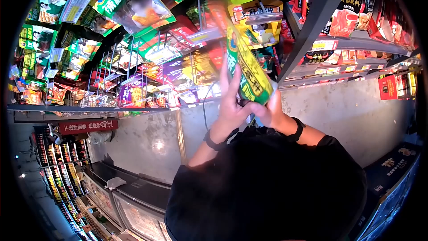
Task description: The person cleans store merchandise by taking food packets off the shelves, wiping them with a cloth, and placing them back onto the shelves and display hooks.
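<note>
In front of my chest I hold a green and yellow seasoning packet (250,69), tilted with its upper end toward the hanging display. It looks thick, and I cannot tell whether it is one packet or a stack. My left hand (232,100) grips its lower left side, with fingers along the edge. On the lower right, my right hand (273,109) closes around the bottom end, its fingers partly hidden behind it. Just beyond the held packet hangs a yellow sauce pouch (257,29). A blurred reddish shape overlaps the packet's upper left.
Wire hooks with several hanging packets, among them a large green spice bag (133,6), fill the rack on the left. A grey shelf post (312,24) stands at right, beside shelves of red hotpot packs (344,20). Behind me are freezer cabinets (138,205).
</note>
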### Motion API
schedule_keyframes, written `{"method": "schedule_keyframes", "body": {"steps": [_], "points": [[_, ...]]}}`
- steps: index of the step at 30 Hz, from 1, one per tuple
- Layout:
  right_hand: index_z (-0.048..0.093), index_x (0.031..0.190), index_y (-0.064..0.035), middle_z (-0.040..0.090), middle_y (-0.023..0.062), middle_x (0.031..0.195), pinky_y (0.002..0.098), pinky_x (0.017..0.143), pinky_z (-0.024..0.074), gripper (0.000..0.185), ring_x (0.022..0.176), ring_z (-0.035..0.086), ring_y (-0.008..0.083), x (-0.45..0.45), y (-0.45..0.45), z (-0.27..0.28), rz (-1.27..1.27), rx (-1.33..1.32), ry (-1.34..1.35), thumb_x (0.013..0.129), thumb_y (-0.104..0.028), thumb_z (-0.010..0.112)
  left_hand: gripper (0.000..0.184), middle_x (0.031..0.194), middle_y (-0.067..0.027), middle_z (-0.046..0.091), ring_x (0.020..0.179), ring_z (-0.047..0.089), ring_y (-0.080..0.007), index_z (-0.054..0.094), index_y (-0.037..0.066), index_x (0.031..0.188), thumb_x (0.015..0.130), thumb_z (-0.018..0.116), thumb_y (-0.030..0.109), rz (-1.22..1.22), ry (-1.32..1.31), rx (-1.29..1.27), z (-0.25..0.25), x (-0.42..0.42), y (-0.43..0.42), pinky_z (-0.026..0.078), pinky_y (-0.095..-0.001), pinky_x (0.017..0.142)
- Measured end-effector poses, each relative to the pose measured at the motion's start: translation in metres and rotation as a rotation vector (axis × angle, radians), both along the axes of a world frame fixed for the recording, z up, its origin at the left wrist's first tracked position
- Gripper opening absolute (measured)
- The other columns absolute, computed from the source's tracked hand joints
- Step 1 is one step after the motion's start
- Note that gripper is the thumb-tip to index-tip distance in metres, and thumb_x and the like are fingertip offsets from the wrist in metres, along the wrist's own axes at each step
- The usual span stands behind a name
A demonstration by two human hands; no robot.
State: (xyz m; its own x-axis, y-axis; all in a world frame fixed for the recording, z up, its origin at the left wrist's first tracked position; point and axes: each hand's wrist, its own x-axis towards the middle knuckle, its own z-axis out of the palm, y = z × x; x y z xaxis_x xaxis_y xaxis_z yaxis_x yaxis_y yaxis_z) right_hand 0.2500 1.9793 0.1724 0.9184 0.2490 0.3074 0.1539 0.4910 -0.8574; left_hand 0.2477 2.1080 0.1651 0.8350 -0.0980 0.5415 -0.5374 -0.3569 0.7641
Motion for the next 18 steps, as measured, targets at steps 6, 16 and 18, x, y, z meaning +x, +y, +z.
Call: {"method": "schedule_keyframes", "body": {"steps": [6,16,18], "points": [[0.054,0.116,0.0050,0.059,0.0086,0.111,0.0301,0.086,0.0434,0.048,0.099,0.054,0.0143,0.027,-0.019,0.006,-0.077,-0.031,0.008,0.085,-0.032,0.057,0.079,0.149,-0.0207,0.021,0.138,0.021,-0.0302,0.022,0.006,0.146,0.082,0.066,0.021,-0.124,0.219,-0.348,0.018,0.019,0.021,0.019,-0.0396,0.110],[0.060,0.104,0.0039,0.063,0.0063,0.096,0.0283,0.078,0.0443,0.031,0.086,0.055,0.0128,0.083,-0.019,0.016,0.140,-0.279,-0.029,0.088,-0.022,0.054,0.030,0.100,-0.0042,0.063,0.087,0.060,-0.0096,0.055,-0.002,0.112,0.084,0.064,0.004,-0.102,0.529,-0.764,0.083,0.048,0.075,0.048,-0.0241,0.079],[0.061,0.102,0.0037,0.064,0.0069,0.093,0.0282,0.076,0.0452,0.028,0.083,0.056,0.0128,0.088,-0.012,0.025,0.134,-0.298,-0.075,0.087,-0.020,0.057,0.016,0.088,0.0015,0.062,0.079,0.055,-0.0056,0.063,0.000,0.098,0.084,0.066,0.007,-0.059,0.556,-0.718,0.090,0.049,0.084,0.045,-0.0210,0.072]]}}
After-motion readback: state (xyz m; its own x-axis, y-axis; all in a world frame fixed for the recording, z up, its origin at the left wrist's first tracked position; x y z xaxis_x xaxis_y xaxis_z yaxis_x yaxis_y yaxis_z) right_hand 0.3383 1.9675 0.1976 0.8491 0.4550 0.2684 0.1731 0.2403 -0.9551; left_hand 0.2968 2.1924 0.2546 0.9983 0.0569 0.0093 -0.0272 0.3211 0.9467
